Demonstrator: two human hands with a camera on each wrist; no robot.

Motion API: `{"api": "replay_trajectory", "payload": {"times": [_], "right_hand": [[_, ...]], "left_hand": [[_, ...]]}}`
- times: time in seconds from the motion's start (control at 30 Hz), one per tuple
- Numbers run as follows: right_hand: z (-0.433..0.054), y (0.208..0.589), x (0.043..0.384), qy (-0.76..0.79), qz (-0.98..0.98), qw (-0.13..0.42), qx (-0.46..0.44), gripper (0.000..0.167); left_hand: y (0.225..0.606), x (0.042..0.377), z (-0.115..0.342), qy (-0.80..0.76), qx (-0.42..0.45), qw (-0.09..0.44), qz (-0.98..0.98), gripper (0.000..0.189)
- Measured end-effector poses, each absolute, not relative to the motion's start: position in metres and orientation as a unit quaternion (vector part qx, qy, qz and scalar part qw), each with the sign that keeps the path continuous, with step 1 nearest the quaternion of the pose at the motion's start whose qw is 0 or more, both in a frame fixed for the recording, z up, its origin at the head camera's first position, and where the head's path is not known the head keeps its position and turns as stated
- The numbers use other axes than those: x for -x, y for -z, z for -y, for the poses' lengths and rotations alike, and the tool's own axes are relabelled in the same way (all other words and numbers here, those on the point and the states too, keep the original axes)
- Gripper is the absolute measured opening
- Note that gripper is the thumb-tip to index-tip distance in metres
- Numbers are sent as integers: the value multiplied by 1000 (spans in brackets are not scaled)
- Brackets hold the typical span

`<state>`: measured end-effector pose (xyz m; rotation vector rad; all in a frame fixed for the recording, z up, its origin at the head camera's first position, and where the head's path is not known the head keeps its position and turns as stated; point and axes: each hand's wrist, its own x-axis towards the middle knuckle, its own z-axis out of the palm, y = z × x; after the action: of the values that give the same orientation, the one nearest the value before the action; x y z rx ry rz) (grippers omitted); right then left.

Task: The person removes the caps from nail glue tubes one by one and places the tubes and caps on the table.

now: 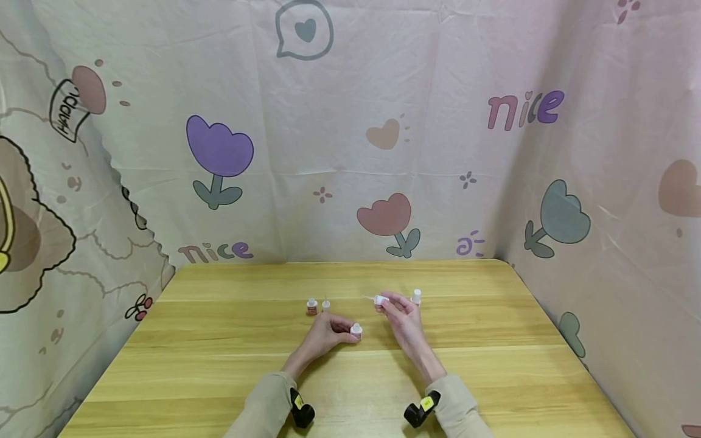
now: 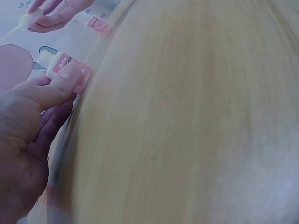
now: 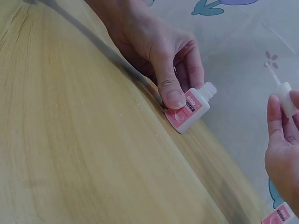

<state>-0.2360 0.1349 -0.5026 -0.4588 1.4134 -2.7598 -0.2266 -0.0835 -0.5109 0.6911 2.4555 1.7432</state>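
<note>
The left hand [image 1: 324,334] gripped a small open bottle [image 1: 356,331] between thumb and fingers, holding it upright at the tabletop [image 1: 230,353], its threaded neck bare. The right hand [image 1: 407,324] pinched a white brush cap [image 1: 381,300] by its sides, with the thin brush pointing leftward, out past the fingers. The open bottle sat at the left hand's fingertips, between the two hands and nearer the near edge than the brush cap, which the right hand held raised above the tabletop.

The left forearm slanted forward and to the right from the near edge, its hand turned inward; the right forearm slanted forward and to the left. Beige sleeves [image 1: 462,404] covered both, and a black wrist camera [image 1: 421,410] sat at each cuff.

Just beyond the right hand, toward the far edge, stood a capped bottle [image 1: 417,294], partly hidden by the fingers. Beyond the left hand, toward the left edge, an uncapped bottle [image 1: 312,307] stood beside a loose cap [image 1: 326,306], brush upward. A printed cloth [image 1: 328,121] hung behind the far edge.
</note>
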Motion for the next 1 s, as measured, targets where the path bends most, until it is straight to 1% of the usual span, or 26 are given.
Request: {"api": "replay_trajectory", "payload": {"times": [0.17,0.47,0.63,0.87,1.0], "right_hand": [[-135,501,235,886,-437,8,154,19],[-137,501,235,884,-441,23,151,27],[-137,502,235,880,-451,30,145,29],[-136,503,235,876,-464,39,129,26],[-137,503,234,872,-475,43,112,30]], "left_hand": [[524,235,85,-561,-222,24,-797,20],[524,235,87,-577,-226,30,-784,21],[524,235,87,-574,-225,31,-787,22],[525,236,88,-563,-226,30,-794,21],[525,235,88,-560,-226,31,-797,21]]}}
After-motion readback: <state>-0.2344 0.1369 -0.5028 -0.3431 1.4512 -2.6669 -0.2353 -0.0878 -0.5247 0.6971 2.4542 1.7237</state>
